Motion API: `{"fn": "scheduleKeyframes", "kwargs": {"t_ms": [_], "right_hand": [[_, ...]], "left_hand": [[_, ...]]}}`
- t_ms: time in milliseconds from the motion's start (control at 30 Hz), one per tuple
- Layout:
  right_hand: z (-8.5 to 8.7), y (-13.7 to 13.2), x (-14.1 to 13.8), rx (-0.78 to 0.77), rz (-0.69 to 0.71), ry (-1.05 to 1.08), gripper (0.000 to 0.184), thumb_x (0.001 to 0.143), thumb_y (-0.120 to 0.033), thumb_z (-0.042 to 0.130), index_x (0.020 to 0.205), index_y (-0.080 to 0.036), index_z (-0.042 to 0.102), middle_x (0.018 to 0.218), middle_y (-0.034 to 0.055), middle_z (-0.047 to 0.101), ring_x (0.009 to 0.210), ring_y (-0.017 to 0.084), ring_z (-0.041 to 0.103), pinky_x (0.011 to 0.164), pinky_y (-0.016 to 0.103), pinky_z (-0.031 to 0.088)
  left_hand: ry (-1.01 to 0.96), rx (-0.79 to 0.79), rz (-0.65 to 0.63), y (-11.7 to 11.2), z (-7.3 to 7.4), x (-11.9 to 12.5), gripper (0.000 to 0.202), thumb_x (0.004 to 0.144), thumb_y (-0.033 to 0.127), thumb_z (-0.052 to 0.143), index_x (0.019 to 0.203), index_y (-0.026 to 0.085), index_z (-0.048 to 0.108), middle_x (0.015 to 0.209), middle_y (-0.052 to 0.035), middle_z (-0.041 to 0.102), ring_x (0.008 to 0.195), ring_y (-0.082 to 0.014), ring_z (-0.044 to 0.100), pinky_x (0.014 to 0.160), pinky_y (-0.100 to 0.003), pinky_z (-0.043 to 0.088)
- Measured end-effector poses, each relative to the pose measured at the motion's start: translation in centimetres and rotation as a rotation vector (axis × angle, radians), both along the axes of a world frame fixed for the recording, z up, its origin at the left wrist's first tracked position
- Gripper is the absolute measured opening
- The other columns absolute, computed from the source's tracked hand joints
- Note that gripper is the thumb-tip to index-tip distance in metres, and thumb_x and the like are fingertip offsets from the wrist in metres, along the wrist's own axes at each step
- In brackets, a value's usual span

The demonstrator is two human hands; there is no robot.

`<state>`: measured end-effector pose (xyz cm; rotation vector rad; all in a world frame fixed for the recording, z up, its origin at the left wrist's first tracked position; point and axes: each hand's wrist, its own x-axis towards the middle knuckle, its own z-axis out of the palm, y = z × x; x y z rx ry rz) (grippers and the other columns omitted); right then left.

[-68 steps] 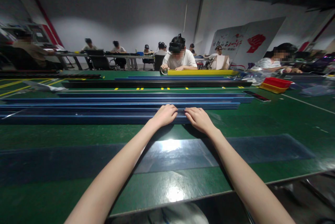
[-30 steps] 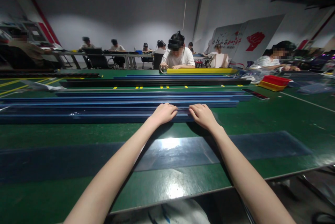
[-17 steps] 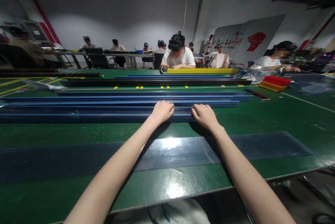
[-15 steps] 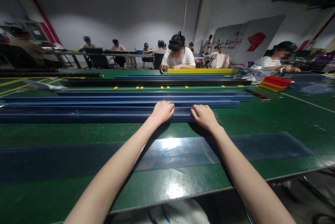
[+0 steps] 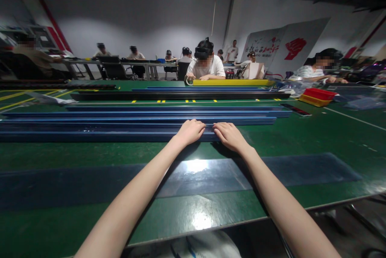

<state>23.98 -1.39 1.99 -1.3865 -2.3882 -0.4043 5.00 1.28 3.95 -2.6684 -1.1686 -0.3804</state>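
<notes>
Green tabletop (image 5: 301, 135), glossy, bright glare at 6 o'clock. Clear film strip (image 5: 211, 179) flat along near side, 8 through 6 round to 4 o'clock. Front blue profile (image 5: 90, 135) lengthwise, centre out to 9 o'clock; more blue profiles (image 5: 135, 113) parallel just behind. Further back at 12 o'clock: black bar (image 5: 181, 95), then yellow strip (image 5: 232, 82) near far edge. At 10 o'clock, pale sheet (image 5: 52, 99), yellow lines (image 5: 15, 97). At 2 o'clock, phone (image 5: 297, 109), red bin (image 5: 321, 93) over yellow bin (image 5: 313, 101), clear plastic (image 5: 364, 102) just beyond

Both bare hands (image 5: 190, 131) (image 5: 231, 135) close together (fingers (image 5: 199, 129) bent), arms (image 5: 132, 187) (image 5: 280, 185) outstretched in front.
</notes>
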Motion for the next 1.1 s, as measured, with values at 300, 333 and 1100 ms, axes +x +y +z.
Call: {"fn": "scheduleKeyframes", "kwargs": {"t_ms": [300,333,1100], "right_hand": [[0.29,0.02,0.69,0.075,-0.201,-0.006,0.029,0.091,-0.025,0.031,0.094,-0.018,0.059,0.095,0.0067,0.066,0.091,0.018,0.056,0.078,0.029,0.029],[0.35,0.0,0.69,0.074,-0.217,-0.009,0.029,0.091,-0.025,0.03,0.093,-0.018,0.059,0.093,0.0067,0.066,0.09,0.018,0.056,0.077,0.029,0.029],[0.11,0.1,0.44,0.015,-0.1,-0.002,0.032,0.092,-0.03,0.031,0.1,-0.018,0.059,0.104,0.0071,0.065,0.096,0.018,0.057,0.082,0.029,0.032]], "left_hand": [[0.008,0.071,0.193,-0.59,0.84,-0.11,0.031,0.088,0.03,0.035,0.088,0.016,0.062,0.088,-0.0091,0.068,0.089,-0.024,0.058,0.075,-0.035,0.04],[0.005,0.074,0.216,-0.57,0.86,-0.15,0.031,0.088,0.03,0.034,0.088,0.016,0.062,0.087,-0.0099,0.067,0.089,-0.0245,0.058,0.075,-0.035,0.04],[0.01,0.005,0.104,-0.41,0.65,-0.18,0.034,0.091,0.029,0.03,0.09,0.019,0.063,0.094,-0.0053,0.067,0.089,-0.0193,0.059,0.074,-0.028,0.043]]}}
